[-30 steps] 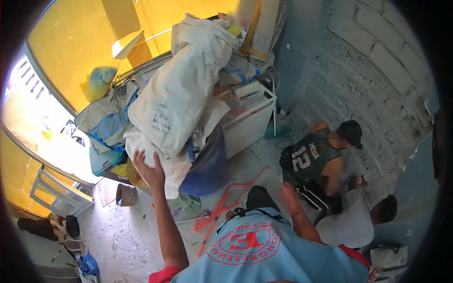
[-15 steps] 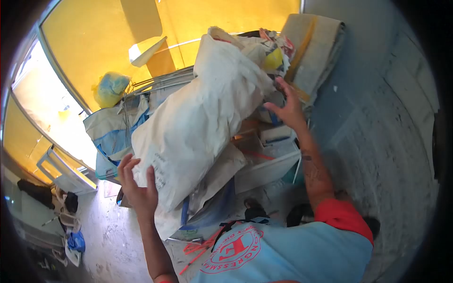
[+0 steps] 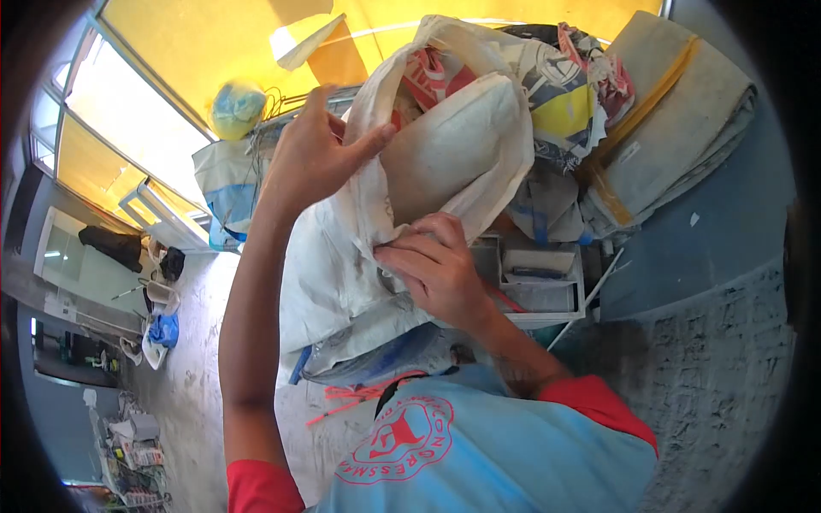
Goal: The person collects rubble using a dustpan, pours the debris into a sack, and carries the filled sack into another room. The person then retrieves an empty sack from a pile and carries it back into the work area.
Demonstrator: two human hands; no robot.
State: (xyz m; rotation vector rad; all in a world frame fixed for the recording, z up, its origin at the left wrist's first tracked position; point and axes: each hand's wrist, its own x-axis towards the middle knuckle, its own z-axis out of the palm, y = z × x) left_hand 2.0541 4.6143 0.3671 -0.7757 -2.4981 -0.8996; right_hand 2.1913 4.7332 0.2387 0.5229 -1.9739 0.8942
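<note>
A large white sack [image 3: 321, 274] stands in front of me with its mouth spread wide. Inside it show a pale folded sheet [image 3: 453, 128] and red-and-white material [image 3: 432, 77]. My left hand [image 3: 325, 150] is at the left side of the rim, thumb and fingers apart, the thumb reaching over the edge. At the near edge of the mouth, my right hand [image 3: 440, 269] has its fingers closed on the sack's rim.
Right of the sack are a printed plastic bag [image 3: 560, 98] and a folded grey sheet [image 3: 676, 128] with a yellow strip. A white drawer-like box [image 3: 547, 318] sits below them. Red strips [image 3: 359, 392] lie on the floor. A yellow-blue bag [image 3: 238, 109] is at back left.
The sack's mouth has opened and come into view. My right hand has moved down and left onto its rim; my left hand has moved up. The two people on the right have left view.
</note>
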